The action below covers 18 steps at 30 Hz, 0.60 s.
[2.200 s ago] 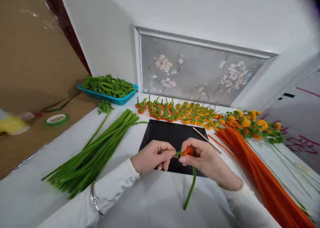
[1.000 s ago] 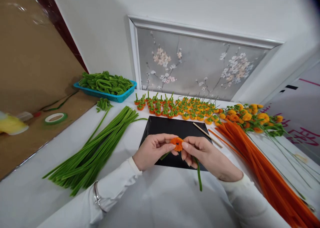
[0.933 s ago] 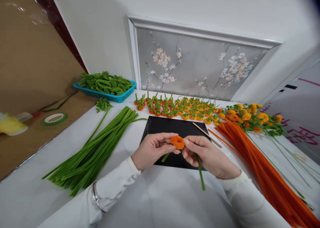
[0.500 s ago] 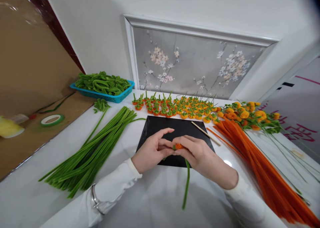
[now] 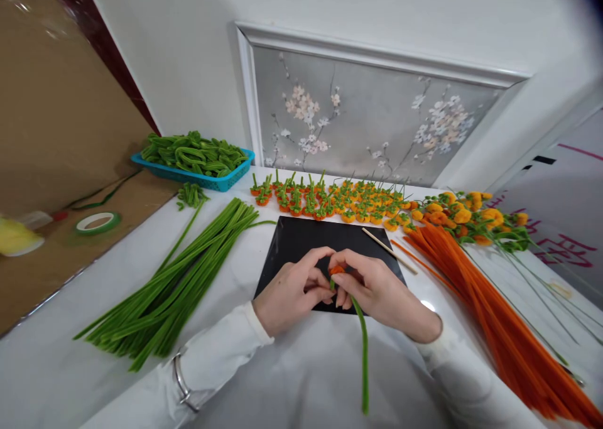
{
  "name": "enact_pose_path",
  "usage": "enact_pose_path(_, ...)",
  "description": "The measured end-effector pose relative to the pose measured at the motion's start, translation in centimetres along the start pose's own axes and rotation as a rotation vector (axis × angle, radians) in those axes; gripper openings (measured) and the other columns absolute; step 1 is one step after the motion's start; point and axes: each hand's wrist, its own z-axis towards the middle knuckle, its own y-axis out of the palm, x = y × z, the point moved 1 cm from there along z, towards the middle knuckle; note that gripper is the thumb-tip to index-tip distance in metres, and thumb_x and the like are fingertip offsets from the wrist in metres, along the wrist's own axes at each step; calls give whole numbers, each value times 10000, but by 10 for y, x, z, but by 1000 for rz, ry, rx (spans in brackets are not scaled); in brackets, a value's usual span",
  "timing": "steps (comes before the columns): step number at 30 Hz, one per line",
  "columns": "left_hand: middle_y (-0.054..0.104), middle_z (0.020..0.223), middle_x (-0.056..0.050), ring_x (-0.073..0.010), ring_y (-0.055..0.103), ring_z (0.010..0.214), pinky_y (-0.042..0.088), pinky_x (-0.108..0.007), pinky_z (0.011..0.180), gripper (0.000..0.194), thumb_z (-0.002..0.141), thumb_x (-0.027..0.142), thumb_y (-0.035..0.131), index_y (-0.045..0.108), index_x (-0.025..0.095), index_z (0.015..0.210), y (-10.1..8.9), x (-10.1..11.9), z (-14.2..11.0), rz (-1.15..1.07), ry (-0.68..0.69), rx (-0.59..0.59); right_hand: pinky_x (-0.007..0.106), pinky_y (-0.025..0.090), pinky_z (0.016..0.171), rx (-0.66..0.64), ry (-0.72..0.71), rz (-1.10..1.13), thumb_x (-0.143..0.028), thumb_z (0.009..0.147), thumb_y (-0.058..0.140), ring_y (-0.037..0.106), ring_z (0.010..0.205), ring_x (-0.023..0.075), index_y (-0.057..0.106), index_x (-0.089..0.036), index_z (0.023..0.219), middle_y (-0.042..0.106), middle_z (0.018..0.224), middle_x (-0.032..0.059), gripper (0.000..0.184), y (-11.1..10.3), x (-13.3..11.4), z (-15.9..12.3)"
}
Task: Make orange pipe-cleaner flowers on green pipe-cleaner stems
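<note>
Both my hands meet over the near edge of a black mat (image 5: 301, 240) on the white table. My left hand (image 5: 292, 291) and my right hand (image 5: 372, 284) are closed in a pinch on a small orange pipe-cleaner flower (image 5: 336, 269), mostly hidden between the fingers. A green pipe-cleaner stem (image 5: 363, 353) hangs from it toward me across the table. A thin wooden stick (image 5: 389, 250) lies on the mat's right corner.
A bundle of green pipe cleaners (image 5: 188, 266) lies left, orange ones (image 5: 490, 316) right. Rows of small orange-and-green flowers (image 5: 330, 203) line the back, with finished stemmed flowers (image 5: 471, 218) at right. A blue tray of green loops (image 5: 193, 162) and a tape roll (image 5: 98, 222) sit left.
The orange flower, held face-up between my fingertips a second ago, has been turned and is now mostly covered by my fingers. The green stem has swung to hang straighter toward me.
</note>
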Motion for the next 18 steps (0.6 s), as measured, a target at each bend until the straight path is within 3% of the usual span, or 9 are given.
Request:
enact_pose_path(3,724,865,-41,-174,666,809,496,-299,765,527,771,189,607,438,177,1270,-11,-2,5,-123,-69,-36,209,502,522,3,50,66,-242,905,456,592,528,97,511,-206,1043,573,653,-36,152,-4,6,0)
enact_pose_path(5,711,916,-71,-179,655,864,489,-306,790,332,801,251,585,556,144,1113,-19,-1,9,-189,-106,-18,210,497,511,-12,79,76,-259,903,464,569,506,95,515,-201,1115,567,611,-39,226,-6,9,0)
enact_pose_path(8,690,893,-57,-156,650,805,496,-279,715,248,774,267,630,582,142,983,-24,1,11,-276,-171,18,202,482,490,-23,93,61,-254,887,486,538,495,87,516,-216,1150,580,632,-37,267,-7,8,1)
enact_pose_path(13,656,678,10,-128,640,604,468,-235,558,323,690,253,734,502,163,895,-10,-3,9,-416,-283,-111,195,483,481,8,55,59,-244,891,470,545,496,84,531,-214,1107,594,653,-31,226,-5,2,1)
enact_pose_path(18,623,627,2,-121,626,563,447,-218,527,143,744,231,655,549,136,751,1,-7,7,-244,-239,-69,208,502,501,98,33,81,-303,920,432,577,490,97,537,-189,1103,588,604,-32,239,0,6,3)
